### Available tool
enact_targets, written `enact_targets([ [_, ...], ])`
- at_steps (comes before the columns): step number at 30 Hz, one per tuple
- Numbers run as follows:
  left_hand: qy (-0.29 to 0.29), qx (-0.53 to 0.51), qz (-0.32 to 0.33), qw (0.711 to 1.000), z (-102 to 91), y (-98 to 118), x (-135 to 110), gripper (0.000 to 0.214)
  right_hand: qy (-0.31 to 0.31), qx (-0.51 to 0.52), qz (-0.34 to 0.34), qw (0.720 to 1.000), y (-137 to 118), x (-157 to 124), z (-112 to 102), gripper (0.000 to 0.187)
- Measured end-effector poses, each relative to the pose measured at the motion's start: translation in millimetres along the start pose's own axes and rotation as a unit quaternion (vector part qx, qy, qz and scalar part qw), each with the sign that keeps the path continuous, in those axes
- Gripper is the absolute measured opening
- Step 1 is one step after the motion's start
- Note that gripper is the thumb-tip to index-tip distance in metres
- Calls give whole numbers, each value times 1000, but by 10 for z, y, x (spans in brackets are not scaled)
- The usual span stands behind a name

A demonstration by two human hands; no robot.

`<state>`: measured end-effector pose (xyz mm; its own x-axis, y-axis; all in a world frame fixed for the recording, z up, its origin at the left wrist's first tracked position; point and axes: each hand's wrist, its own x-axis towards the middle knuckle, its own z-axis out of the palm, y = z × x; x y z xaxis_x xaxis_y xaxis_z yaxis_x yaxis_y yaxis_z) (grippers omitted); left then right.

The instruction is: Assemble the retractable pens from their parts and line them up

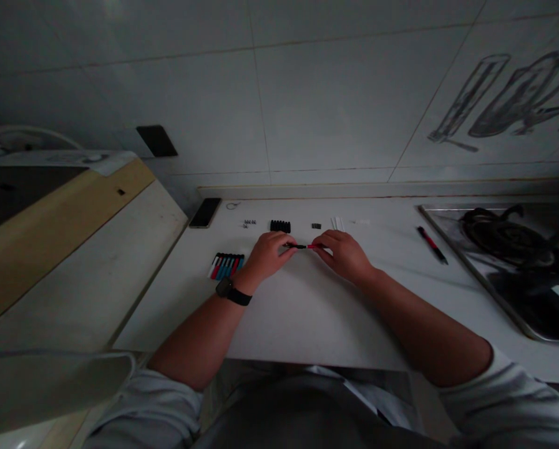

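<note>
My left hand (266, 255) and my right hand (344, 252) meet over the white counter (307, 305), both pinching the ends of one thin red and black pen (304, 247) held level between them. The left fingers close on its black end, the right fingers on its red end. A black watch sits on my left wrist. A row of several red, blue and black pens (227, 265) lies just left of my left hand.
Behind the hands lie a black ridged block (280, 226), small metal springs (249, 222), a small black part (315, 226) and white tubes (337, 222). A phone (205, 212) rests at the back left, another red and black pen (432, 245) to the right, beside a gas hob (518, 262).
</note>
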<state>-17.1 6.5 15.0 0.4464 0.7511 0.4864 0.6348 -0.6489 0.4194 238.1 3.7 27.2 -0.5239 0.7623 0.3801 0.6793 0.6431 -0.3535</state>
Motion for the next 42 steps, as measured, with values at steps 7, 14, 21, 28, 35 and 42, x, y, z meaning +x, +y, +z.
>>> enact_targets([
  [7,-7,-7,-3,1000,3,3,10,6,-5,13,-7,1000,-6,0,15,27],
  [14,-5,-20,-10,1000,2,6,16,4,-2,13,-11,1000,-10,-2,17,29],
  [21,-6,-43,-37,998,34,31,9,5,1,14,-17,1000,-12,-8,30,28],
  [28,-12,-96,-69,993,47,50,1,5,8,1,-23,1000,-28,-18,46,26],
  [35,-14,-121,-84,989,38,59,6,3,-6,2,-16,1000,-33,-16,35,31],
  [42,23,-71,-50,996,26,27,-4,9,-12,5,10,1000,-35,-24,64,31],
])
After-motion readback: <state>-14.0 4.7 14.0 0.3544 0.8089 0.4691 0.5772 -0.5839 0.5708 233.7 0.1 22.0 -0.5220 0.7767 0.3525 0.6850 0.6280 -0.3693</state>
